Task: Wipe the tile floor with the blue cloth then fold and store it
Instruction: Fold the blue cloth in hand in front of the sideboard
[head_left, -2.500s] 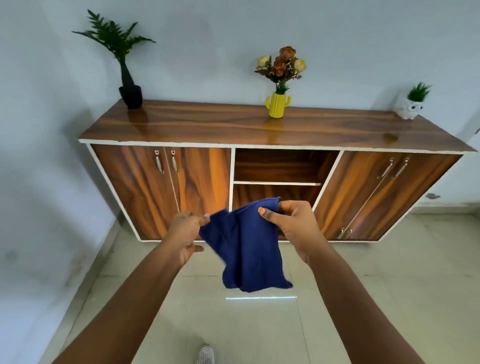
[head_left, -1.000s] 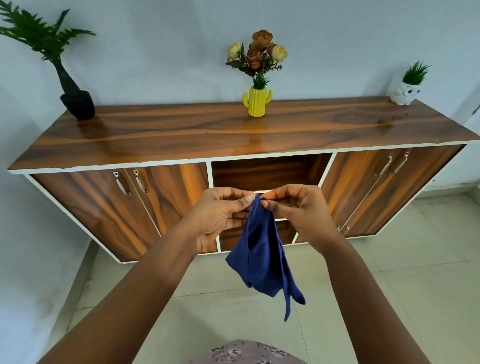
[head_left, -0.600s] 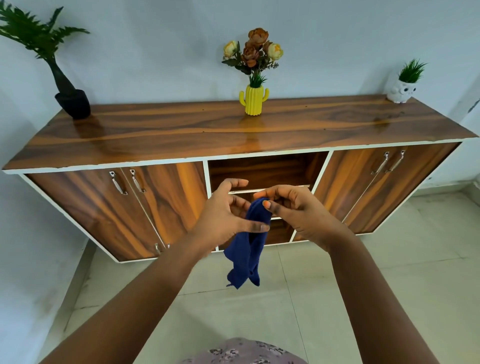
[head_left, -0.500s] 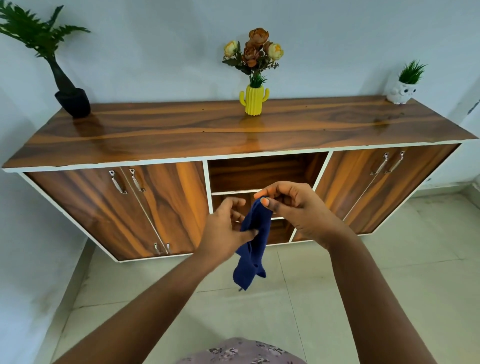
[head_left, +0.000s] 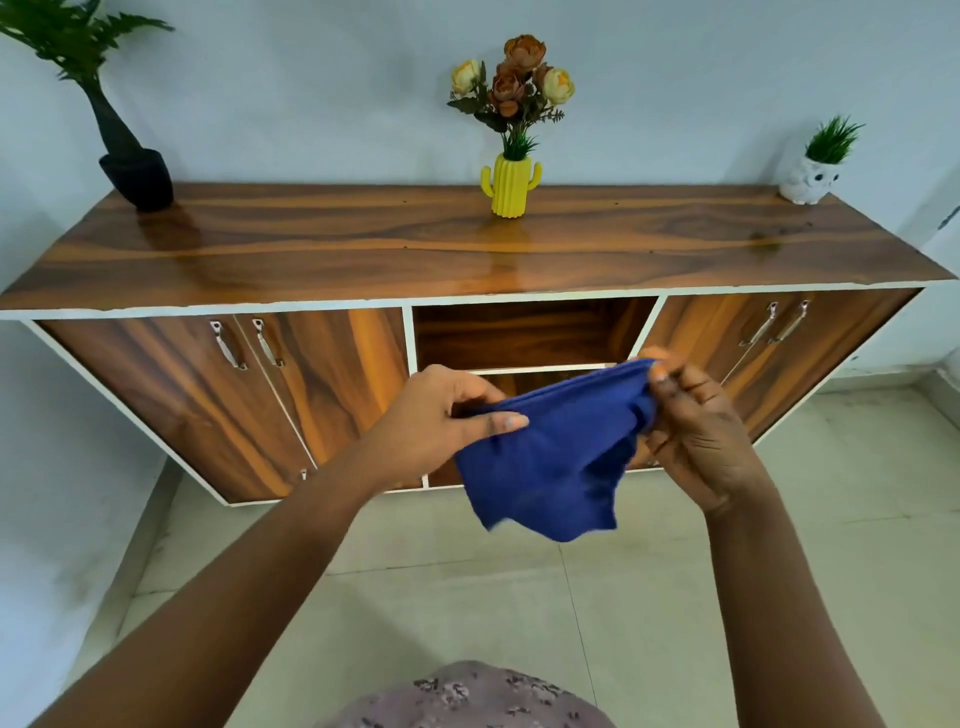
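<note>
The blue cloth (head_left: 550, 457) hangs in the air in front of me, stretched between both hands above the pale tile floor (head_left: 467, 597). My left hand (head_left: 436, 421) pinches its left upper corner with thumb and fingers. My right hand (head_left: 696, 421) grips the right upper corner, held a little higher. The cloth's top edge runs taut between them and the lower part droops in loose folds. Behind the cloth stands the wooden sideboard (head_left: 467, 254), whose open middle shelf (head_left: 530, 332) is partly hidden by the cloth.
On the sideboard top stand a black vase with a green plant (head_left: 136, 176), a yellow cactus vase with flowers (head_left: 511, 184) and a small white owl pot (head_left: 810, 179). Closed double doors (head_left: 244, 395) flank the shelf. A wall runs along the left.
My hands have moved apart, spreading the bunched cloth out wide between them. Before that I had stepped closer to the sideboard with the cloth gathered at one point.
</note>
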